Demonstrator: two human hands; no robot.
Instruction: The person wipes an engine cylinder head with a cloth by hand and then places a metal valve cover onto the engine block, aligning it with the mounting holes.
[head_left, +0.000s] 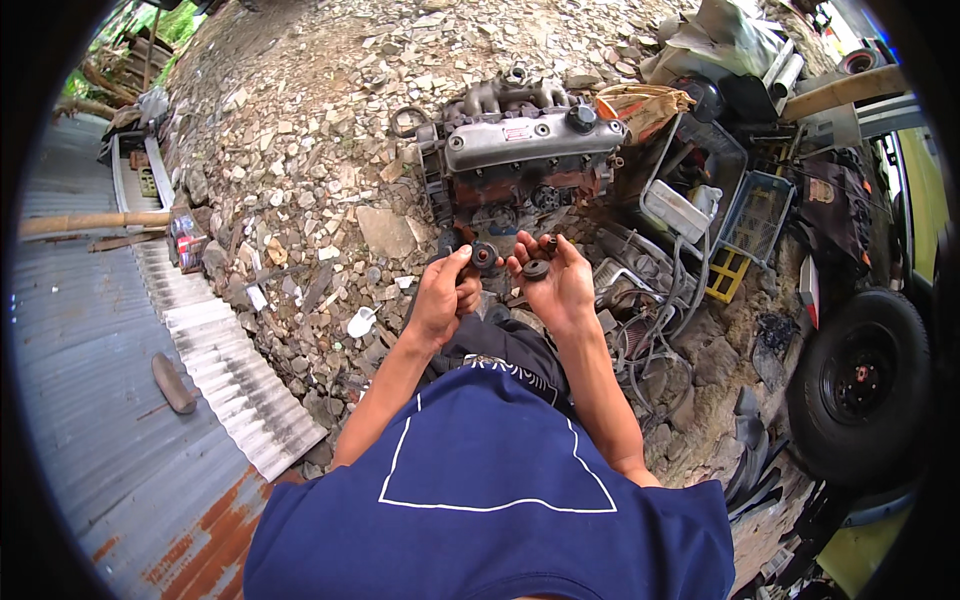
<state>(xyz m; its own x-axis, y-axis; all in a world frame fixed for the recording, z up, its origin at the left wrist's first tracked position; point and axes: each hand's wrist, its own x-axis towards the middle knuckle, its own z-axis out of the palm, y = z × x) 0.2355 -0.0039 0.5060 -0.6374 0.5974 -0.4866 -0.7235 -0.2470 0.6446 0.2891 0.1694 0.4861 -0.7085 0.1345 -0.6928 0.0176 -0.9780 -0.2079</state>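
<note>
My left hand (443,300) is closed, pinching a dark round part (484,256) with a lighter reddish centre between thumb and fingers. Close beside it, my right hand (562,288) is turned palm up with its fingers curled. A dark disc-shaped part with a small hole (536,269) rests on that hand, and a small dark piece (551,245) sits by its fingertips. Just beyond both hands stands an engine (530,150) with a silver valve cover and a black cap. The exact kind of the small parts cannot be made out.
Broken stones cover the ground. To the right are a grey crate (735,160), a blue basket (760,215), tangled hoses (690,300) and a black wheel (860,385). Corrugated sheets (90,330) lie on the left, with a white cup (362,321) nearer to me.
</note>
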